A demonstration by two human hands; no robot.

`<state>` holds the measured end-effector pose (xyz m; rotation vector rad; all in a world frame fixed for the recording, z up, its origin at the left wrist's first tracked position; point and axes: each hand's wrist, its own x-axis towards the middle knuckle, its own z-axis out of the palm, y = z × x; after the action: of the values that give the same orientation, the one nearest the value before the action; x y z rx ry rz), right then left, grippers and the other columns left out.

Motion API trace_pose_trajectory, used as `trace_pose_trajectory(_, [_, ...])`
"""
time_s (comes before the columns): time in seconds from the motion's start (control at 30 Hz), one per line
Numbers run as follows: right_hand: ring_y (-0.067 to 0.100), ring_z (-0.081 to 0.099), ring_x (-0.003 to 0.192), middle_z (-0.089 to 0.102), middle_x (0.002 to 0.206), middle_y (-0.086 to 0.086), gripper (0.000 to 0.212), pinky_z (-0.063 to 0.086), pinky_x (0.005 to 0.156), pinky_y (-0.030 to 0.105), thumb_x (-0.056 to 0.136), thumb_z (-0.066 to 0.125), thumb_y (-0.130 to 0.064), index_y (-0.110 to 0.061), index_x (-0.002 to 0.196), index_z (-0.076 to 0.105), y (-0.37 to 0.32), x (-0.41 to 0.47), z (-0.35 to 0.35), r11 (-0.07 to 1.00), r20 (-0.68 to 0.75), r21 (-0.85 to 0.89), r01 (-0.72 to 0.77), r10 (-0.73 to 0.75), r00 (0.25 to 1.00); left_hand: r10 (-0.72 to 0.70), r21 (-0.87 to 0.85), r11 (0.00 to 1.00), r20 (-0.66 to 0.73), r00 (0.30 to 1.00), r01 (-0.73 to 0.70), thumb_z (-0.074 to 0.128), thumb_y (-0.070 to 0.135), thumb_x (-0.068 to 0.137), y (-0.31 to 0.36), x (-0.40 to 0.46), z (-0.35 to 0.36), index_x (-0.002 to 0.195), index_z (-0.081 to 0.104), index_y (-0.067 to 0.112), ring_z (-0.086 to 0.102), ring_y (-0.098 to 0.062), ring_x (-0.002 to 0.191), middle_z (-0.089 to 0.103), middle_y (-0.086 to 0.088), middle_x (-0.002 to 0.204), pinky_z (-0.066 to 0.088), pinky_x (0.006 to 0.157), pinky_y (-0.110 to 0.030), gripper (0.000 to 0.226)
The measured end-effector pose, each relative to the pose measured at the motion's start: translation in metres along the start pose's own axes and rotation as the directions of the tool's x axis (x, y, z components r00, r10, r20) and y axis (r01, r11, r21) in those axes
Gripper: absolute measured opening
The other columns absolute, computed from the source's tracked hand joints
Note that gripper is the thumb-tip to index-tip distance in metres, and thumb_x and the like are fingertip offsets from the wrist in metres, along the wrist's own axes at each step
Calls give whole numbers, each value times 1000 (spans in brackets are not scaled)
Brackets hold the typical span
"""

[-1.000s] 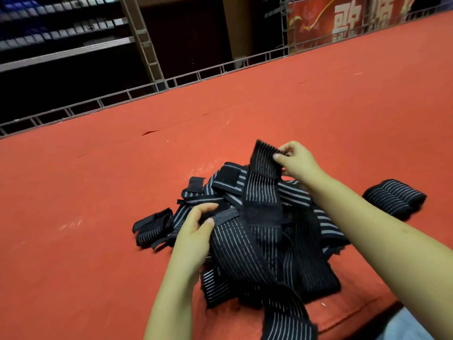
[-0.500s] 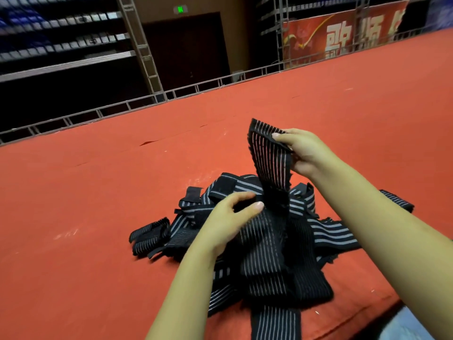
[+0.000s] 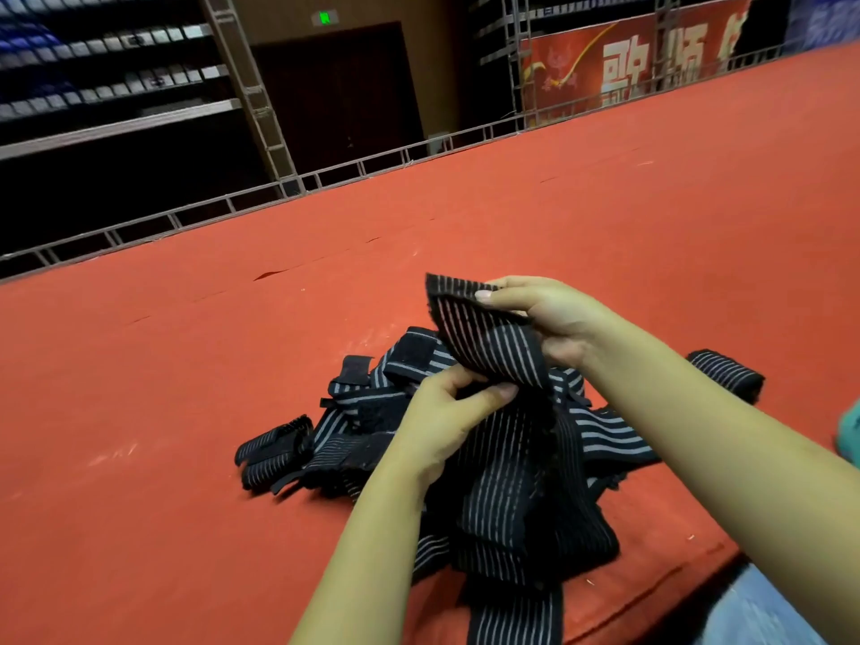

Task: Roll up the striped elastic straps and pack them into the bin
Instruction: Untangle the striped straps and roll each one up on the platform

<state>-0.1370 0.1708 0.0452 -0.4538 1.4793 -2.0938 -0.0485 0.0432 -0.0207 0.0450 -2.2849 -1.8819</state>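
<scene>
Much of what we see is tangled or cut off. The pile (image 3: 465, 463) of black striped straps sits at lower centre of the frame on the red tabletop (image 3: 186, 374), and we cannot count the straps in it: they overlap and fold into each other, and one end runs off the bottom edge. Our forearms cover parts of the heap.

We can count two hands. The right hand (image 3: 544, 314), right of centre, pinches the top end of one strap (image 3: 484, 337) between thumb and curled fingers (image 3: 486, 296), holding it lifted above the pile. The left hand (image 3: 446, 416), just below it, has its thumb and fingers closed round the same strap lower down; its fingertips are partly hidden behind the fabric, so we cannot tell exactly how they lie.

We count two rolled straps lying apart from the heap: one roll (image 3: 274, 446) touching the pile's left edge, and another roll (image 3: 728, 372) at right, partly hidden behind the right forearm.

At the right edge a small teal shape (image 3: 849, 430) is cut off, and we cannot tell what it is. No bin is identifiable to us. At lower right a patch of blue cloth (image 3: 763, 612) is also cropped.

In the dim upper part of the frame we see a railing (image 3: 372, 165) along the tabletop's far edge, one red banner (image 3: 628, 67) with blurred characters, and one green sign (image 3: 324, 17) over a dark doorway.
</scene>
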Motion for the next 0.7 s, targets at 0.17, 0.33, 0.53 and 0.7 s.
trace_pose_trajectory(0.17, [11, 60, 66, 57, 84, 4, 11, 49, 42, 16, 94, 55, 0, -11, 98, 52, 8, 0, -30, 950, -352, -261, 170, -258, 900, -4, 43, 999, -160, 987, 11, 77, 15, 83, 2, -9, -20, 76, 69, 6, 66, -10, 74, 70, 3, 76, 52, 74, -29, 14])
trace_pose_trajectory(0.33, [18, 63, 94, 62, 98, 0, 1, 52, 69, 25, 95, 57, -25, -27, 95, 58, 49, -20, -48, 845, -293, -515, 144, -331, 897, 60, 166, 986, -265, 962, -16, 78, 22, 83, 9, -16, -27, 72, 64, 6, 59, -13, 73, 63, -1, 75, 46, 71, -30, 24])
trace_pose_trajectory(0.53, [-2, 64, 87, 70, 96, -12, 21, 49, 76, 14, 81, 74, -38, -38, 99, 63, 62, -65, -13, 676, 90, -663, 323, -356, 930, 125, 275, 960, -238, 963, -56, 79, 21, 80, 25, -24, -17, 70, 67, 16, 63, -10, 73, 70, -2, 80, 49, 68, -24, 16])
trace_pose_trajectory(0.7, [0, 51, 59, 58, 67, -7, 17, 38, 56, 17, 86, 68, -11, -21, 77, 58, 44, -49, -29, 654, -101, -709, 265, -466, 879, 128, 344, 939, -284, 950, -23, 73, 12, 85, 20, -30, -31, 80, 70, 25, 64, -7, 91, 70, 9, 90, 48, 81, -24, 14])
